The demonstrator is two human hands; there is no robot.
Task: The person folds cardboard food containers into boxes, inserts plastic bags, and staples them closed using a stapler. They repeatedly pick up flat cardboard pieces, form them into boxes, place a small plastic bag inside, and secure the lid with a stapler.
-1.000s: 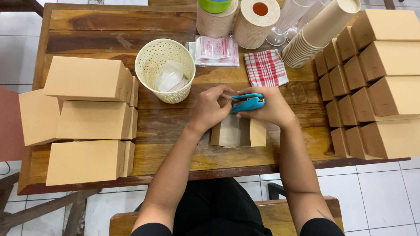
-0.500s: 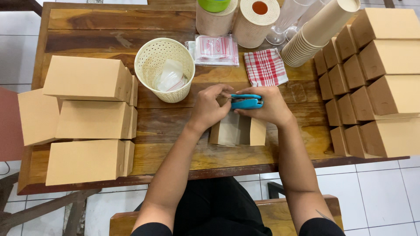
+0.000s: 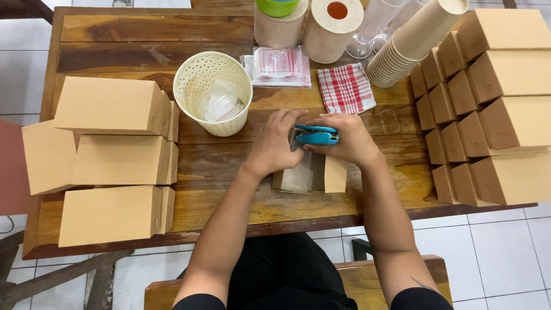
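Head view: at the wooden worktop (image 3: pixel 143 57), the right hand (image 3: pixel 344 140) grips a blue stapler (image 3: pixel 317 135) over a small brown box (image 3: pixel 310 175); the left hand (image 3: pixel 275 146) clasps the box top, hiding it; cream basket (image 3: pixel 195 86) at ten o'clock.

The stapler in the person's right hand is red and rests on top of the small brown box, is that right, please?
Not quite: the stapler is blue, not red. The head view shows it in the right hand, resting on top of the small brown box.
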